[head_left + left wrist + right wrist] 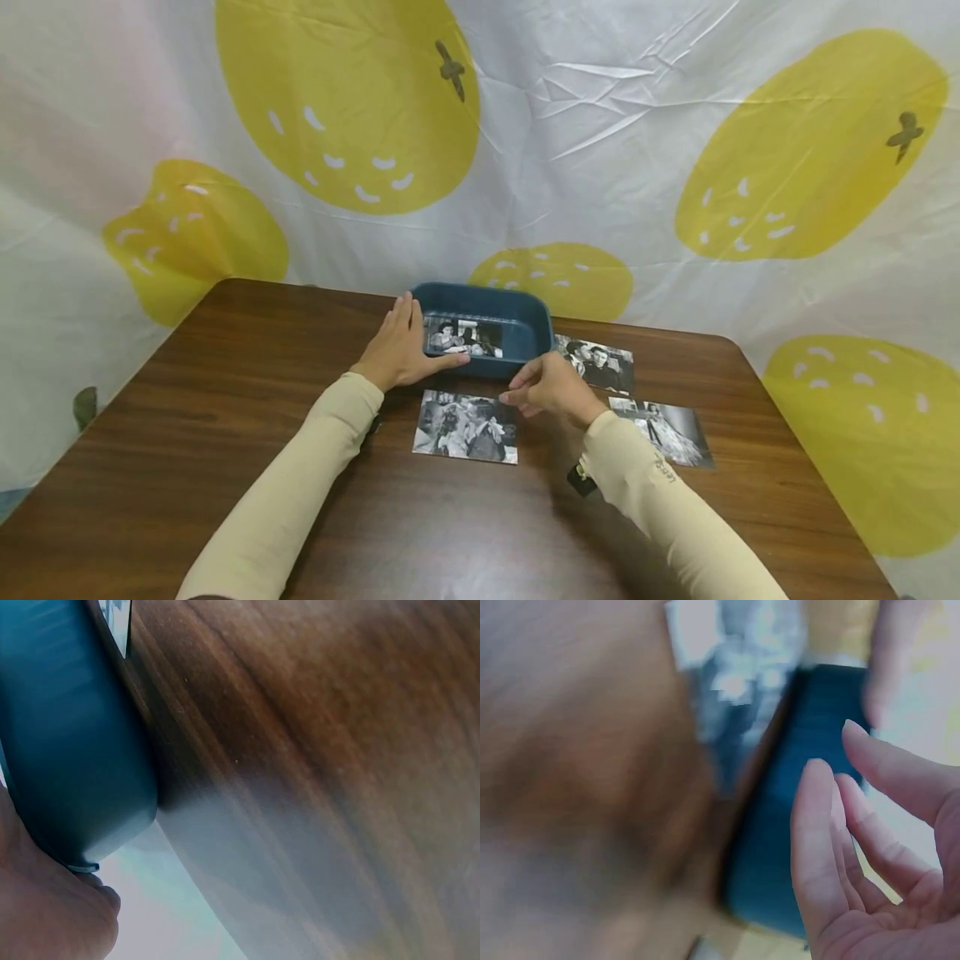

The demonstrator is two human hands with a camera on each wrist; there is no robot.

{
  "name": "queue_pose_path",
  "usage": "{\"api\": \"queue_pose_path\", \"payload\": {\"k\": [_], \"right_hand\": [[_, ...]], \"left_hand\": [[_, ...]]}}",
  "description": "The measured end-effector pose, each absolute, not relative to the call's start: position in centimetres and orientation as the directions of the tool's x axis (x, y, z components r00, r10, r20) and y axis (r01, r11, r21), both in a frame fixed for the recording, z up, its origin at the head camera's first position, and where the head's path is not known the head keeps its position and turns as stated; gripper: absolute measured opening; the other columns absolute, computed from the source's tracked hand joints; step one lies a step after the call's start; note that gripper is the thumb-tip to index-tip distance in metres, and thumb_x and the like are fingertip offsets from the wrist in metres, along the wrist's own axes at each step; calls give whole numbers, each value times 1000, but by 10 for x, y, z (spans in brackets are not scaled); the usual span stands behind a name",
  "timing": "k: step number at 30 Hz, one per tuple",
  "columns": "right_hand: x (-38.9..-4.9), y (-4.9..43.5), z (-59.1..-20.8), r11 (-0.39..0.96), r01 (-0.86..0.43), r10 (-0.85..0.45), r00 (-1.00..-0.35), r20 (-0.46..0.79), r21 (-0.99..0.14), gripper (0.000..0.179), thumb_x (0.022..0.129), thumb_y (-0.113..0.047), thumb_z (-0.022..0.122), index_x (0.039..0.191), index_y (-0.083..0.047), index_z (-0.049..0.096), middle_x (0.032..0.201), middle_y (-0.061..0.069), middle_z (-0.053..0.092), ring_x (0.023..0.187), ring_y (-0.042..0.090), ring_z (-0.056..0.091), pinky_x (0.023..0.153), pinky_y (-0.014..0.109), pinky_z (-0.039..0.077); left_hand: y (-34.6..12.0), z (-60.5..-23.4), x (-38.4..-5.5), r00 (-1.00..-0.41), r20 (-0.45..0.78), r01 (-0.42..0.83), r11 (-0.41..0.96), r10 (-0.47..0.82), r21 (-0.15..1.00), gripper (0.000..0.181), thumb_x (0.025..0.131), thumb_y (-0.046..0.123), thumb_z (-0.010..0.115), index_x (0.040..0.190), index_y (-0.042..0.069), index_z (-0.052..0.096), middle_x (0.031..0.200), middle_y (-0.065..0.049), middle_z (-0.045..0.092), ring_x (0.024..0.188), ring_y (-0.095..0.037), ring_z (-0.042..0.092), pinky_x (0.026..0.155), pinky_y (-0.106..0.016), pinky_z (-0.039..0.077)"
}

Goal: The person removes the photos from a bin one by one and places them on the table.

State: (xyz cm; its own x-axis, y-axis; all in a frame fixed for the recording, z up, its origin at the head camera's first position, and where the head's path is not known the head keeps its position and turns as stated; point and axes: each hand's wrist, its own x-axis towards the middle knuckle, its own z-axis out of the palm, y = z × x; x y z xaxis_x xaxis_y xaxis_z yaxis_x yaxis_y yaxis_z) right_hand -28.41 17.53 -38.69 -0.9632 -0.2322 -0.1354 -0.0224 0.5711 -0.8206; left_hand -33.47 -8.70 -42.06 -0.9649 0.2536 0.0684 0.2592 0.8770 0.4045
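Note:
A dark blue plastic bin (531, 335) stands at the table's far edge, with black-and-white photo prints (468, 337) lying inside at its left. My left hand (401, 346) rests against the bin's left front corner, fingers straight along the side and thumb on the front rim. My right hand (551, 390) hovers by the bin's front right, loosely bent, with nothing between thumb and fingers. Just below it to the left, a photo (467, 427) of a group of figures lies on the table. The right wrist view shows the fingers (814, 825) apart from the blurred photo (739, 682).
Right of the bin lies a photo (596, 365) of people. Nearer the right sleeve is a print (670, 433) of a figure in a wide dress, partly hidden by the arm. Behind the brown wooden table (225, 400) hangs a white curtain (585, 125) with yellow fruit.

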Motion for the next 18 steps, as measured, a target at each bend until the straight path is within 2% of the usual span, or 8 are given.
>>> {"api": "queue_pose_path", "payload": {"k": [5, 10, 14, 18], "right_hand": [[-300, 172, -362, 467, 29, -281, -943, -179, -884, 20, 87, -8, 81, 99, 6, 74, 99, 26, 73, 86, 39, 74, 81, 49, 60], [-324, 165, -359, 335, 109, -228, -954, -193, -936, 26, 89, -5, 78, 110, 9, 72, 109, 22, 72, 89, 31, 75, 86, 44, 60], [-341, 157, -361, 281, 161, -201, -954, -223, -946, 28, 92, -1, 73, 117, 11, 69, 120, 24, 69, 88, 22, 75, 90, 41, 58], [-357, 149, -363, 273, 208, -161, -953, -258, -939, 32, 92, -1, 72, 121, 12, 67, 128, 24, 64, 106, 34, 70, 96, 42, 55]], "left_hand": [[-86, -422, -333, -966, 75, 255, 874, 246, 414, 133, 80, 87, 53, 159, -7, 3, 167, -24, -7, 154, -38, -2, 125, -49, 10], [-87, -423, -332, -967, 61, 248, 875, 246, 415, 133, 79, 88, 52, 159, -7, 3, 167, -24, -6, 154, -39, -3, 125, -49, 9], [-88, -422, -333, -968, 53, 246, 874, 247, 419, 134, 79, 88, 52, 159, -7, 2, 167, -24, -7, 154, -38, -4, 125, -48, 8], [-87, -420, -335, -967, 53, 247, 877, 248, 413, 133, 79, 88, 51, 160, -6, 2, 167, -23, -8, 154, -36, -4, 125, -47, 8]]}}
